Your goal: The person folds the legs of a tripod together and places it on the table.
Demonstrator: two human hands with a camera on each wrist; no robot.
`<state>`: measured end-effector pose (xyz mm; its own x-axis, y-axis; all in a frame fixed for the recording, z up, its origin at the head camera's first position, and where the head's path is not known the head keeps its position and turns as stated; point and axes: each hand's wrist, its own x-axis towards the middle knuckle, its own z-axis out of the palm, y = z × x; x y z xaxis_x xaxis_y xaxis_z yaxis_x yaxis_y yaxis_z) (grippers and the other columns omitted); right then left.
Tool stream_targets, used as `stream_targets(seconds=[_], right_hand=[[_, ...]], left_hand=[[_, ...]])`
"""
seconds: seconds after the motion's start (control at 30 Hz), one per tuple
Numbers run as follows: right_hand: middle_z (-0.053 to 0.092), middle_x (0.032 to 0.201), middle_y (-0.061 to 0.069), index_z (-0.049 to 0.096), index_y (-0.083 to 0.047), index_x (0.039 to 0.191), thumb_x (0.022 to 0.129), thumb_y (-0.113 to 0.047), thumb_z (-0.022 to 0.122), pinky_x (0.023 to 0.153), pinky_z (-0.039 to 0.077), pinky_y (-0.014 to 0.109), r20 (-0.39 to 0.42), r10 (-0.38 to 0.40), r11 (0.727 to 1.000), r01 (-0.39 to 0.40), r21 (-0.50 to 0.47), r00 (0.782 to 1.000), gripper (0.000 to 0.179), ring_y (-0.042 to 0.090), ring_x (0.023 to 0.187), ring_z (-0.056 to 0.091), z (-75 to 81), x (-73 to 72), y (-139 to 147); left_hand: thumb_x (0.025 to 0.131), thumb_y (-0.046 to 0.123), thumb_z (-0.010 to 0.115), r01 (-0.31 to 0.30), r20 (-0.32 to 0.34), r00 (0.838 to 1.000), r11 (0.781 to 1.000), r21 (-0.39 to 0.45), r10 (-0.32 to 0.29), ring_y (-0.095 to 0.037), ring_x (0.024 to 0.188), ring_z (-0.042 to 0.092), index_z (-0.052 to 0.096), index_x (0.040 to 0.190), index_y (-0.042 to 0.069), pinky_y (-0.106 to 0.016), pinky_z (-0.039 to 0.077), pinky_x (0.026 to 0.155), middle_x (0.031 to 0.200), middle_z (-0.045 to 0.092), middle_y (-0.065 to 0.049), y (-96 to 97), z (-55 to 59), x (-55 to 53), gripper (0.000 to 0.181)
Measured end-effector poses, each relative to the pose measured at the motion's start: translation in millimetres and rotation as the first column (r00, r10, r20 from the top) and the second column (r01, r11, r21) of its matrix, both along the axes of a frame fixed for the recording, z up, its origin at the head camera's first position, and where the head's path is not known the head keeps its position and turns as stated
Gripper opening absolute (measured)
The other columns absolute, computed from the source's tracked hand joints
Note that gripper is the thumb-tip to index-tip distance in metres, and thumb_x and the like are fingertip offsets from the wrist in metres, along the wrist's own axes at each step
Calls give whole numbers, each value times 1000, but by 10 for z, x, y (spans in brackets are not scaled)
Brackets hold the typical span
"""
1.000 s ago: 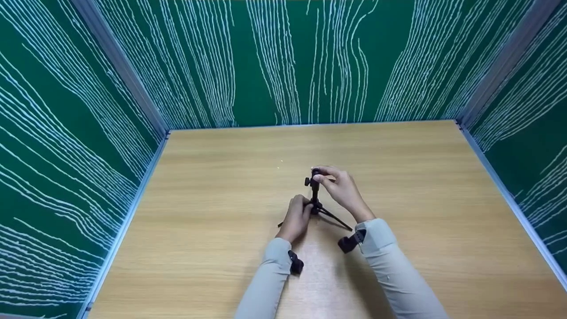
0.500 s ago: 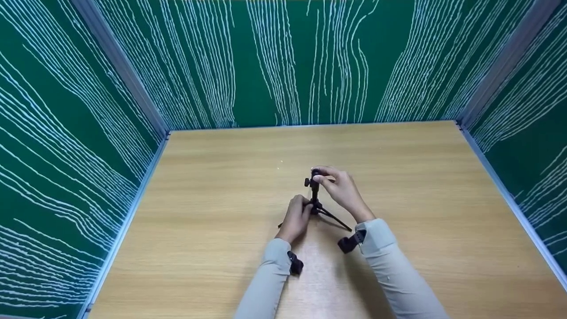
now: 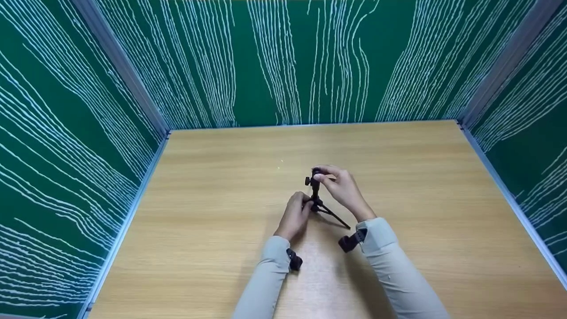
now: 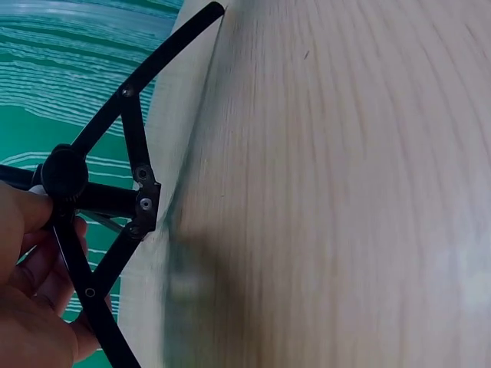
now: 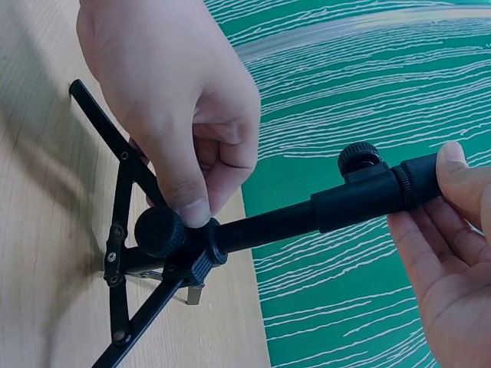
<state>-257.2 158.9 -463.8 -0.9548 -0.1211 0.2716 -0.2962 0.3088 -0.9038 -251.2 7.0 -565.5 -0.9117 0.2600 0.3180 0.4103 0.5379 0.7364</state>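
Observation:
A small black tabletop tripod (image 3: pixel 315 190) stands near the middle of the table with its legs spread. My left hand (image 3: pixel 294 216) grips it low, at the collar where the legs join. In the right wrist view, the left thumb presses beside a round lower knob (image 5: pixel 159 231). My right hand (image 3: pixel 345 191) pinches the top end of the column between thumb and fingers. Just below that grip, an upper knob (image 5: pixel 359 158) sticks out sideways. Hinged braces (image 4: pixel 136 142) and leg joints show in the left wrist view. From the head camera, the left hand covers part of the legs.
A wooden table (image 3: pixel 212 248) lies under both hands. Green panels (image 3: pixel 305 62) with wavy white lines rise at the back and both sides, joined by grey posts (image 3: pixel 128 71). A black camera is strapped to each wrist.
The left hand and tripod base have shifted slightly upward in view. The left leg tip, visible before, is now hidden behind the left hand. The right hand stays at the tripod's top.

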Motion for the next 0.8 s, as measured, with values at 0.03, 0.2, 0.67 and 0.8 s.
stream_targets(seconds=[0.03, 0.2, 0.67, 0.8], right_hand=[[67, 110, 22, 66, 7, 113, 90, -7, 64, 96, 52, 42, 0, 0, 1000, 0, 2, 1000, 26, 32, 106, 62, 5, 1, -1], [68, 111, 22, 67, 6, 113, 90, -7, 65, 95, 53, 42, -10, 1, 1000, 0, 19, 1000, 26, 32, 105, 63, 11, -5, -2], [68, 110, 22, 66, 6, 113, 89, -6, 65, 94, 53, 43, -44, -8, 998, 10, 60, 999, 27, 33, 106, 63, 23, -6, -1], [69, 107, 21, 67, 6, 112, 89, -7, 66, 91, 54, 44, -60, -18, 996, 23, 81, 998, 27, 32, 104, 64, 23, -3, 1]], left_hand=[[94, 7, 59, -3, 9, 1000, 1000, -3, 3, -21, 89, 55, 58, 94, 2, -32, 47, 83, 93, 60, -9, -2, 5, -2, 6], [94, 8, 59, -5, 37, 999, 1000, -4, 5, -18, 89, 55, 59, 94, 2, -30, 48, 82, 92, 60, -8, -12, 33, -11, 6], [93, 7, 59, 2, 9, 1000, 999, 33, -3, -18, 88, 60, 59, 93, 1, -27, 51, 80, 92, 61, -9, -14, 88, -28, 6], [93, 7, 59, 3, 1, 1000, 1000, 21, -3, -17, 86, 60, 59, 91, 1, -26, 52, 79, 90, 60, -8, -14, 94, -33, 6]])
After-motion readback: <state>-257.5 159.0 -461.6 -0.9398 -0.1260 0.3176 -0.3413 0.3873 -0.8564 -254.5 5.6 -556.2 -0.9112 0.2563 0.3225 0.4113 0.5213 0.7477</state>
